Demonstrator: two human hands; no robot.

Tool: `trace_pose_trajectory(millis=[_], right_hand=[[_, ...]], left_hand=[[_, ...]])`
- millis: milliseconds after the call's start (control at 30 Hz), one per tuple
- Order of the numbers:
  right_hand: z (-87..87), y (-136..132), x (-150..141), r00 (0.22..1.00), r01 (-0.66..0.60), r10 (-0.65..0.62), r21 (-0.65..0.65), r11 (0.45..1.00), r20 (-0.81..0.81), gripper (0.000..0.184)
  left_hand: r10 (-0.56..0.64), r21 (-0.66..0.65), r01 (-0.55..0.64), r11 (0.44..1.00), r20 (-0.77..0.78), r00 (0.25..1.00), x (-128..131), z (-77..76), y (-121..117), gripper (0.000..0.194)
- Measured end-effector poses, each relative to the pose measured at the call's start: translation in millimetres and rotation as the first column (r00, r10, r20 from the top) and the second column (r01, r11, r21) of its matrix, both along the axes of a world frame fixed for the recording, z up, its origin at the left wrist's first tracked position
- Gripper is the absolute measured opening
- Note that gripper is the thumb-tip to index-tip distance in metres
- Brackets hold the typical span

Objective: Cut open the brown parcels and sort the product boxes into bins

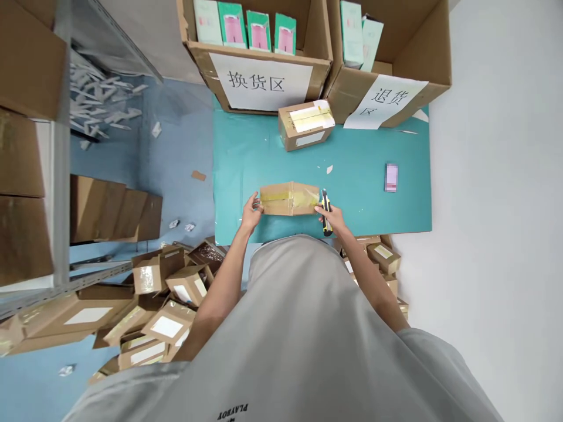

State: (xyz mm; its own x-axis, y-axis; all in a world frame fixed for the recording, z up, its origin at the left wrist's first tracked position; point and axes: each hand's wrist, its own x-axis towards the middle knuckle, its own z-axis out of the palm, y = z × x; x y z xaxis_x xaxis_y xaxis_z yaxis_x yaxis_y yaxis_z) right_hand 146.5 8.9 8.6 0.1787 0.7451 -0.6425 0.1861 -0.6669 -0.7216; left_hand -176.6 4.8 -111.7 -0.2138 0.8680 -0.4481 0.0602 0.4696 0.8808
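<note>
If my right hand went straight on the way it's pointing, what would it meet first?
Your right hand would likely meet the small brown taped cardboard box first; its fingertips already seem to touch the right end, though depth is hard to judge.

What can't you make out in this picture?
All in the head view:
- Inside and underside of the held carton: hidden by its own cardboard.
- Cutter blade: too small to tell how far it is out.
- Pink item: pixelated.
- Taped box: label print too small, contents enclosed.
- Green packs: lower parts behind the big carton's wall.
- Shelf cartons: cut off by the left edge.
</note>
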Motion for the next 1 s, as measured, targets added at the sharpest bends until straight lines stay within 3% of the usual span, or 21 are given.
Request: trace_pose_trajectory(millis=[167, 300, 400, 567, 700, 867, 1000], right_hand=[[27.4, 17.4, 12.8, 0.978, -0.124, 0.092, 0.163, 0.979, 0.188, 0.041], [39.8, 28.3, 13.6, 0.905, -0.26, 0.198, 0.12, 0.958, 0.377, 0.046], [46.4, 25.8, 2.5, 0.828, -0.36, 0.293, 0.053, 0.931, 0.477, 0.043], [70.5, 7.1, -16.8, 0.627, -0.482, 0.343, 0.003, 0.876, 0.699, 0.047], [91.0, -9.4, -32.4, 0.548, -0.578, 0.477, -0.1, 0.81, 0.687, 0.052], [105.4, -25.2, -59.4, 0.404, -0.719, 0.676, -0.243, 0.651, 0.616, 0.048], [109.3, -29.0, -82.5, 0.307, -0.751, 0.741, -0.325, 0.574, 0.597, 0.052]], left_hand=[[-0.272, -0.043, 0.272, 0.961, 0.01, 0.962, 42.3, -12.7, 3.8, 0.108], [-0.439, 0.051, 0.437, 0.898, 0.037, 0.898, 63.7, -8.2, 8.4, 0.096], [-0.436, 0.091, 0.437, 0.895, -0.032, 0.9, 53.1, 7.2, 13.6, 0.073], [-0.336, 0.196, 0.346, 0.917, -0.082, 0.938, 32.2, 51.5, 24.1, 0.052], [-0.381, 0.227, 0.383, 0.895, -0.055, 0.923, 37.3, 78.2, 33.4, 0.044], [-0.418, 0.225, 0.417, 0.881, -0.047, 0.907, 39.4, 81.2, 40.9, 0.037], [-0.439, 0.22, 0.431, 0.875, -0.015, 0.898, 33.9, 76.3, 46.7, 0.045]])
